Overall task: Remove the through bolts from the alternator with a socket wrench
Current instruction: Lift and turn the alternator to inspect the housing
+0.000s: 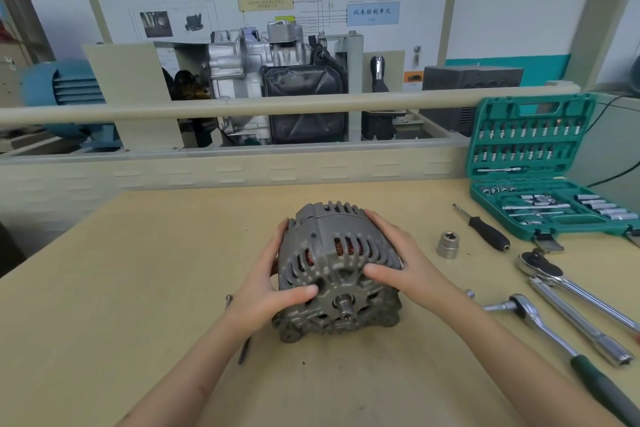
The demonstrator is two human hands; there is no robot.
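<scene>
A grey alternator (332,246) lies on its side in the middle of the tan table (138,288), with its shaft end toward me and copper windings showing through the slots. My left hand (273,284) grips its left side, thumb across the front face. My right hand (398,260) holds the right side, thumb on the front. A socket wrench with a green handle (554,333) lies on the table to the right, apart from both hands. A long thin bolt (244,347) lies under my left wrist, partly hidden.
Right of the alternator sit a loose socket (447,244), a black-handled screwdriver (488,232), another ratchet (540,267) and a chrome extension bar (581,322). An open green socket set case (540,163) stands at the back right. A rail and engine display stand behind the table.
</scene>
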